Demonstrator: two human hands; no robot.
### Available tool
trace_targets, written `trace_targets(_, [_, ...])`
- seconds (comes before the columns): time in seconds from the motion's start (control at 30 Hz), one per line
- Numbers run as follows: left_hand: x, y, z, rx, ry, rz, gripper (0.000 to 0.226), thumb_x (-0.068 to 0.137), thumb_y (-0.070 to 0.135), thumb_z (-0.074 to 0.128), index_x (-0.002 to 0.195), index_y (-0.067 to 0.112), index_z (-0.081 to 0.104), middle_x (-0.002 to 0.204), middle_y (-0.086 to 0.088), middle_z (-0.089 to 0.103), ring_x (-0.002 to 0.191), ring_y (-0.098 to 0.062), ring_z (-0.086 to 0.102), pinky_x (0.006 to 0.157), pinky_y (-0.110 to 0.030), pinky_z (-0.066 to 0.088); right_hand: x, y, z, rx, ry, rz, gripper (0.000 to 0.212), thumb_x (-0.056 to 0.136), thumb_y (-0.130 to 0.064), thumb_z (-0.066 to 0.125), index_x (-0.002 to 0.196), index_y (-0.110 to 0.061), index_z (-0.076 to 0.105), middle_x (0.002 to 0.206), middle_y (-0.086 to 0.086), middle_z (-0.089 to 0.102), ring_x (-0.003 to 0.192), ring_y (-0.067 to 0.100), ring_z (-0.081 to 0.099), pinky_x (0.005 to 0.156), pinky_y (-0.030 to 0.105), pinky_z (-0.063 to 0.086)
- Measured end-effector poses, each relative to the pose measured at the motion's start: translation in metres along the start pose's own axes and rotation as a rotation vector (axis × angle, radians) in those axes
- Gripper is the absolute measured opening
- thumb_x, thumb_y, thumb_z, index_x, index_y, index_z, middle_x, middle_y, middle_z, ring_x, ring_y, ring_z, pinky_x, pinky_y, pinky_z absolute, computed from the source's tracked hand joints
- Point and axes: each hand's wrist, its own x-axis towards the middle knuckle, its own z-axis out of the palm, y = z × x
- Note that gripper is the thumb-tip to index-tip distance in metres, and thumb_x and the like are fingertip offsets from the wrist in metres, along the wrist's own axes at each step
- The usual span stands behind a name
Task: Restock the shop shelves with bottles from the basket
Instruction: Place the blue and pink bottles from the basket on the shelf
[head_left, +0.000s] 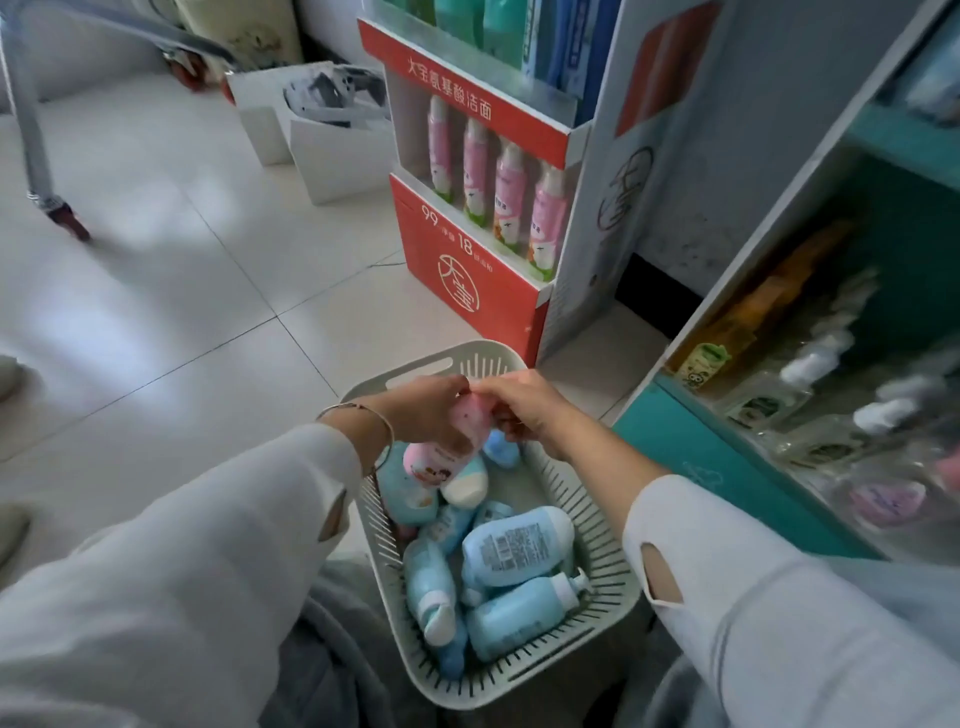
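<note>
A pale slotted basket (605, 587) stands on the floor in front of me, holding several light blue bottles (519, 540). Over its far end my left hand (426, 410) grips a pink bottle (470, 415) near its top. My right hand (524, 405) meets it from the right, fingers curled on the same pink bottle. Just below lies another pink-and-white bottle (436, 462). The teal shop shelf (696, 452) stands to the right with clear and pink bottles on it.
A red cardboard display stand (467, 270) with pink tubes (511, 192) rises just beyond the basket. White boxes (332, 150) sit on the tiled floor (182, 291) farther back, with a wheeled metal frame (57, 208) at the far left.
</note>
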Motion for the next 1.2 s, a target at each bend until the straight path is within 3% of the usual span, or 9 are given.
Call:
trace_targets(0.23, [-0.012, -0.034, -0.014, 0.106, -0.004, -0.135, 0.048, 0.075, 0.027, 0.074, 0.114, 0.014, 0.051, 0.11, -0.004, 0.062, 0.091, -0.02, 0.054, 0.075, -0.025, 0.041, 0.021, -0.005, 0.045, 0.121, -0.045, 0.05, 0.031, 0.099, -0.03, 0.039, 0.077, -0.017, 0.055, 0.063, 0.005, 0.053, 0.056, 0.017, 0.05, 0.056, 0.025, 0.043])
trace_targets(0.43, [-0.008, -0.056, -0.015, 0.061, 0.008, -0.152, 0.046, 0.075, 0.028, 0.072, 0.114, 0.016, 0.051, 0.103, -0.002, 0.06, 0.095, -0.022, 0.055, 0.081, -0.03, 0.046, 0.046, 0.03, 0.062, -0.432, -0.118, 0.093, 0.03, 0.098, -0.015, 0.037, 0.115, -0.009, 0.061, 0.092, 0.007, 0.063, 0.076, 0.019, 0.055, 0.064, 0.024, 0.043])
trace_targets(0.53, [-0.001, -0.06, -0.023, 0.058, 0.049, -0.125, 0.041, 0.075, 0.028, 0.071, 0.107, 0.016, 0.05, 0.095, -0.001, 0.057, 0.084, -0.019, 0.049, 0.072, -0.028, 0.04, 0.053, 0.045, 0.072, -0.921, -0.24, -0.054, 0.037, 0.098, -0.015, 0.039, 0.131, -0.014, 0.054, 0.136, 0.008, 0.052, 0.118, 0.023, 0.052, 0.094, 0.027, 0.04])
trace_targets(0.6, [0.004, -0.061, -0.027, 0.046, 0.056, -0.091, 0.04, 0.076, 0.027, 0.071, 0.108, 0.015, 0.05, 0.098, -0.003, 0.06, 0.084, -0.019, 0.05, 0.074, -0.029, 0.042, 0.058, 0.059, 0.081, -1.044, -0.359, -0.107, 0.043, 0.094, -0.016, 0.044, 0.136, -0.021, 0.049, 0.144, 0.005, 0.045, 0.128, 0.024, 0.045, 0.104, 0.029, 0.036])
trace_targets(0.77, [0.022, -0.063, -0.025, 0.057, -0.048, -0.005, 0.03, 0.077, 0.022, 0.067, 0.1, 0.019, 0.048, 0.103, -0.004, 0.061, 0.094, -0.024, 0.057, 0.082, -0.033, 0.046, 0.075, 0.098, 0.119, -1.312, -0.447, -0.304, 0.035, 0.092, -0.023, 0.049, 0.126, -0.018, 0.056, 0.133, 0.008, 0.051, 0.12, 0.032, 0.047, 0.094, 0.034, 0.04])
trace_targets(0.93, [0.039, -0.079, -0.012, 0.08, -0.062, 0.017, 0.028, 0.077, 0.022, 0.066, 0.1, 0.023, 0.049, 0.101, -0.002, 0.061, 0.089, -0.022, 0.058, 0.072, -0.029, 0.044, 0.095, 0.119, 0.135, -1.458, -0.31, -0.505, 0.041, 0.098, -0.021, 0.034, 0.135, -0.015, 0.048, 0.145, 0.015, 0.04, 0.134, 0.032, 0.035, 0.109, 0.034, 0.023])
trace_targets(1.03, [0.043, -0.087, -0.007, 0.067, -0.001, 0.013, 0.025, 0.077, 0.023, 0.062, 0.093, 0.027, 0.043, 0.099, -0.001, 0.059, 0.088, -0.022, 0.057, 0.076, -0.033, 0.05, 0.109, 0.118, 0.139, -1.486, -0.305, -0.543, 0.04, 0.079, -0.012, 0.033, 0.092, -0.007, 0.07, 0.097, 0.013, 0.069, 0.096, 0.031, 0.064, 0.083, 0.034, 0.045])
trace_targets(1.13, [0.043, -0.091, -0.007, 0.027, 0.026, -0.017, 0.034, 0.075, 0.025, 0.066, 0.102, 0.021, 0.046, 0.096, -0.001, 0.054, 0.086, -0.022, 0.052, 0.072, -0.032, 0.046, 0.109, 0.102, 0.11, -1.493, -0.221, -0.473, 0.024, 0.078, -0.017, 0.055, 0.095, -0.01, 0.07, 0.099, 0.006, 0.069, 0.098, 0.023, 0.063, 0.09, 0.03, 0.048])
trace_targets(1.2, [0.043, -0.091, -0.008, 0.023, 0.017, -0.026, 0.043, 0.074, 0.026, 0.07, 0.11, 0.018, 0.047, 0.098, -0.002, 0.055, 0.087, -0.024, 0.053, 0.073, -0.033, 0.047, 0.108, 0.094, 0.093, -1.555, -0.032, -0.578, 0.011, 0.062, -0.018, 0.065, 0.069, -0.015, 0.072, 0.075, 0.002, 0.07, 0.076, 0.019, 0.067, 0.08, 0.028, 0.052])
